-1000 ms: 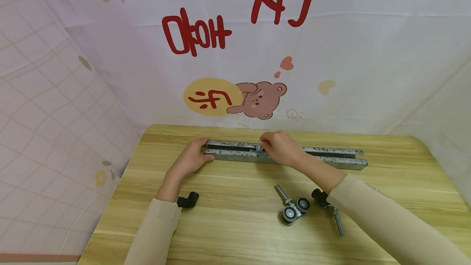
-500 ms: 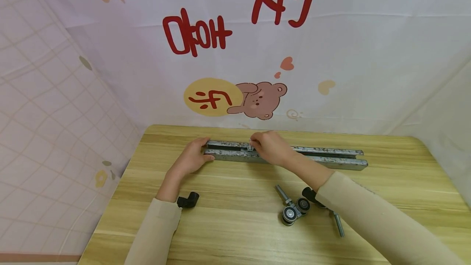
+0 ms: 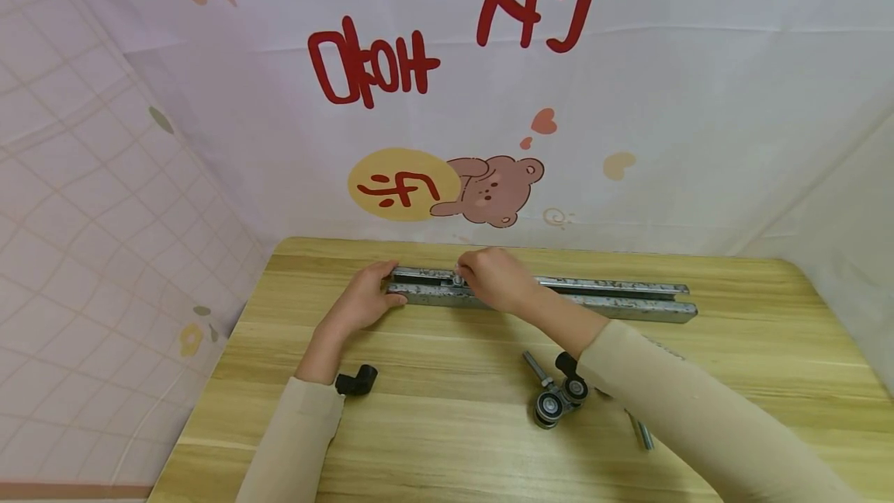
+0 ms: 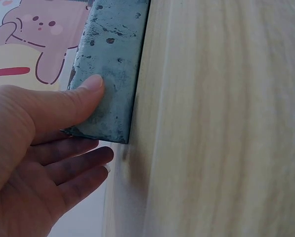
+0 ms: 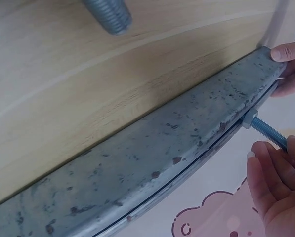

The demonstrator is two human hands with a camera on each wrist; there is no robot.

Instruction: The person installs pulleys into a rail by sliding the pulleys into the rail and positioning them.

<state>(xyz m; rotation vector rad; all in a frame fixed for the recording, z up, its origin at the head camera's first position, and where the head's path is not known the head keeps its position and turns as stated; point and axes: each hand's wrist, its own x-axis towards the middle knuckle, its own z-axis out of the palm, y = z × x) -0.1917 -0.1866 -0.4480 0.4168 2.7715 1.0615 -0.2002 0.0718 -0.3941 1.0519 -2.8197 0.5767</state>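
A worn grey metal rail [image 3: 628, 310] with a lengthwise slot lies across the back of the table. My left hand [image 3: 362, 297] grips its left end; in the left wrist view the thumb [image 4: 90, 94] presses the flat face of the rail. Over the slot, left of the rail's middle, my right hand [image 3: 497, 278] pinches the end of a threaded bolt [image 5: 270, 132]. A hex nut [image 5: 249, 118] sits on this bolt right at the slot. Whatever the bolt joins inside the rail is mostly hidden.
A roller trolley [image 3: 559, 402] with a threaded bolt lies on the wooden table [image 3: 433, 425] in front of the rail. Another threaded rod [image 3: 644, 435] shows partly from under the right sleeve. Behind the table hangs a printed cloth [image 3: 663, 115].
My right hand has slid the bolt leftward along the slot, nearer to my left hand. The left hand and the rail have stayed in place.
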